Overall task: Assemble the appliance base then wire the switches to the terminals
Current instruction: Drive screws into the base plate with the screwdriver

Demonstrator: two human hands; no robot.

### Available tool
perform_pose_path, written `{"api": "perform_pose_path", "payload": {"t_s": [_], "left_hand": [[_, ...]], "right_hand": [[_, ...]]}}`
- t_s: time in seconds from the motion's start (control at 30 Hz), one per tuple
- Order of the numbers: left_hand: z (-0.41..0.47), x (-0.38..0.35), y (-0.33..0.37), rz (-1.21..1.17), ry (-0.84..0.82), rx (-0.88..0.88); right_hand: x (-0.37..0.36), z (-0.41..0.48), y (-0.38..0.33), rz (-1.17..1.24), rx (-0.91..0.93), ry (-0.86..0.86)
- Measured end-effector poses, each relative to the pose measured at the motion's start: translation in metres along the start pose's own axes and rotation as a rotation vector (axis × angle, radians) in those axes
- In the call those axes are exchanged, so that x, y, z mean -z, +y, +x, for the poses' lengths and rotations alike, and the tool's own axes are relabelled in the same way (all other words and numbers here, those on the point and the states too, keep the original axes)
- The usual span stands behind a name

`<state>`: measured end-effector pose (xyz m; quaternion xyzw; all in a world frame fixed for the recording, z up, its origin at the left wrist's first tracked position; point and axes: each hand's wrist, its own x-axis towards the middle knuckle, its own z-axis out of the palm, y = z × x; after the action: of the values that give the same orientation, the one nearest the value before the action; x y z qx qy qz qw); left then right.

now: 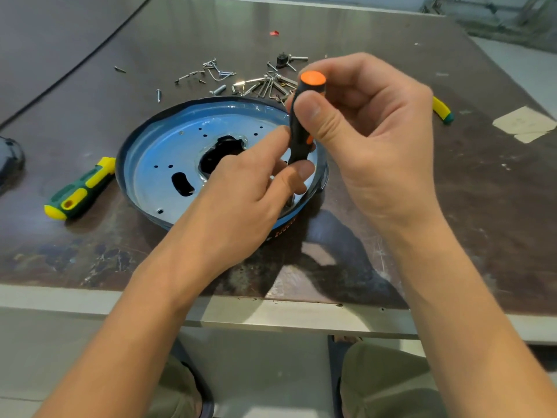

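Base (156,164) sat centre of the counter (452,206): round shallow pan, dark rim, inner metal plate with a glossy blue sheen, small punched holes, one curved slot and a ragged-edged centre opening.

Screwdriver (301,128) stood about upright over the right side of the plate: black handle, flat orange end cap, orange spot low on the grip, bare steel shaft going down to the plate near the rim. Couldn't tell what the tip sat on.

Right hand (376,140) was clamped on the upper handle, thumb across the near side, fingers (340,76) curled round the far side. Left hand (247,188) came in over the near rim, forefinger and thumb pinched together around the shaft just below the handle.

Left of the base: second screwdriver (80,190), chunky green-and-yellow rubbery grip, lying flat with its head touching the rim. Far side: loose pile of screws and bent wire clips (259,84). Far right: paper scraps (524,123).
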<state>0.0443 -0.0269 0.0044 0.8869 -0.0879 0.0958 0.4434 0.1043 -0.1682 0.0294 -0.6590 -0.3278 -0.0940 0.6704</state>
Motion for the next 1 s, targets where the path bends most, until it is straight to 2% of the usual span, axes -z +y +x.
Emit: {"api": "perform_pose_path", "payload": {"t_s": [0.3,0.5,0.63,0.87,1.0], "left_hand": [[0.0002,-0.0002,-0.0041,0.028,0.026,0.016],[-0.0016,-0.0038,-0.001,0.073,0.027,-0.003],[-0.001,-0.0037,-0.0009,0.084,0.035,-0.012],[0.001,-0.0019,-0.004,0.017,0.052,0.017],[0.0005,-0.001,-0.0046,0.052,0.04,0.016]], "right_hand": [[-0.0041,-0.0027,0.0057,0.238,-0.082,-0.147],[-0.0031,0.0011,0.0021,0.035,-0.031,0.002],[-0.0043,0.0014,0.0018,0.007,-0.027,0.069],[-0.0023,-0.0022,0.008,0.222,-0.136,-0.051],[0.0015,-0.0008,0.0062,0.139,-0.108,-0.009]]}}
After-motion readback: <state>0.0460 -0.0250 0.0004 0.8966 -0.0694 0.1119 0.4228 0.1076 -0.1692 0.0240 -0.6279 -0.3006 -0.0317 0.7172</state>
